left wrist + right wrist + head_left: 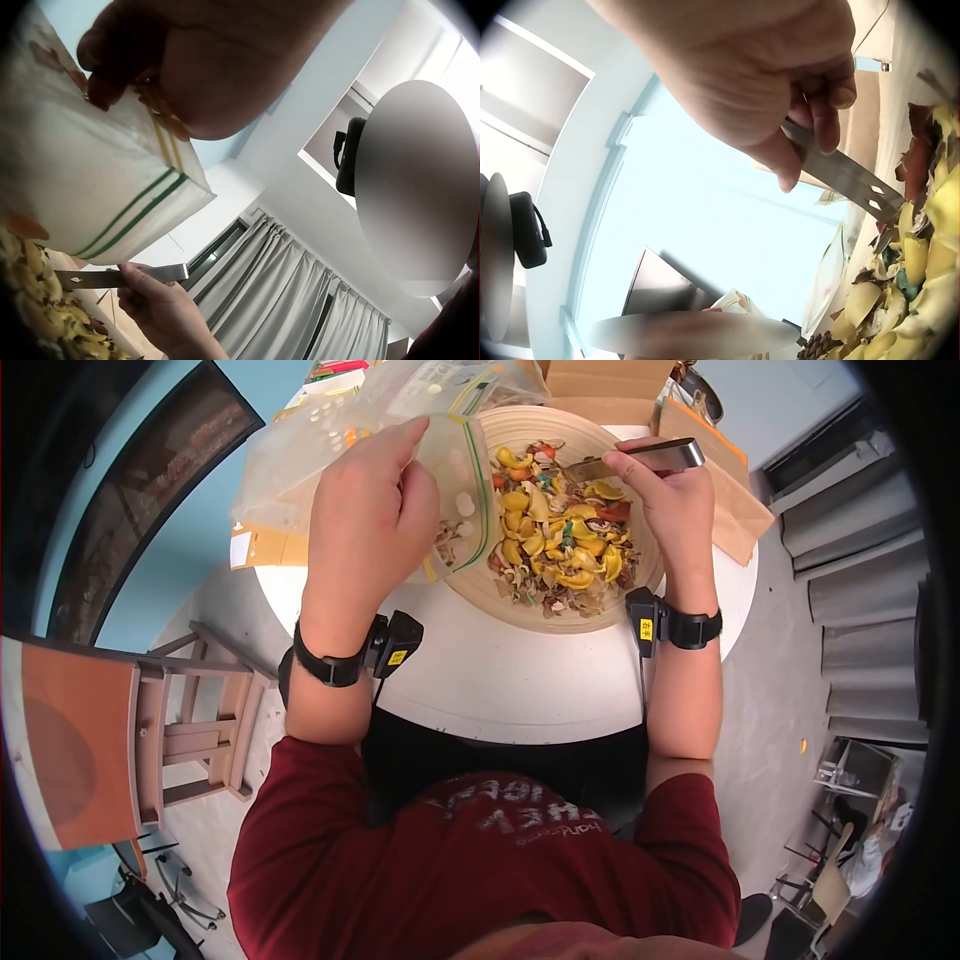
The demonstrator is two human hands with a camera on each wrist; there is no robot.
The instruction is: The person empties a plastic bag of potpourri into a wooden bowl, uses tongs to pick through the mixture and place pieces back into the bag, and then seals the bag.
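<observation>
My left hand (370, 525) grips a clear zip bag (462, 465) with a green-striped mouth, tilted beside the bowl's left side. Some brown and pale dried bits show inside the bag. In my right hand (682, 510) are metal tongs (672, 455), pinched between thumb and fingers. Their tips reach into the dried mix at the back of the round beige bowl (490, 600). That mix holds yellow curled pieces (580, 560), brown flakes, and orange and teal bits. In the right wrist view, the slotted tong end (862, 191) meets the mix.
The bowl stands on a white round table (480, 690). More clear plastic bags (300, 460) lie at the back left. A brown paper bag (715, 485) stands at the back right, with cardboard (610, 380) behind the bowl. A wooden stool (200, 730) is on the floor at left.
</observation>
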